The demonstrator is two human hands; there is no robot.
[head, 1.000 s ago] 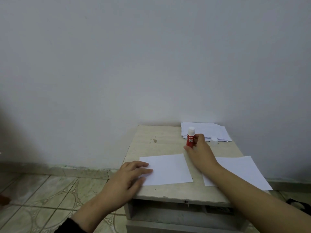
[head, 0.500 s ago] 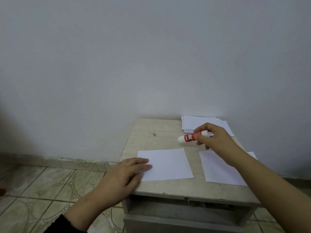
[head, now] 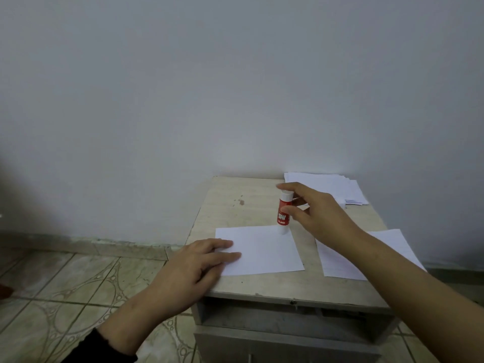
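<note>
A white sheet of paper (head: 262, 251) lies on the small wooden table (head: 235, 205). My left hand (head: 193, 263) rests flat on the sheet's left edge with straight fingers. My right hand (head: 319, 213) pinches a red and white glue stick (head: 283, 213) between thumb and fingers. The stick is upside down, its white tip touching the sheet's far right corner.
A second white sheet (head: 348, 255) lies to the right, partly under my right forearm. A stack of white papers (head: 335, 187) sits at the table's back right against the wall. An open shelf (head: 275, 318) is below the tabletop. Tiled floor (head: 65, 289) lies left.
My right hand lifted the glue stick off the table, turned it over and brought its tip down onto the sheet's far right corner. My left hand stayed on the sheet.
</note>
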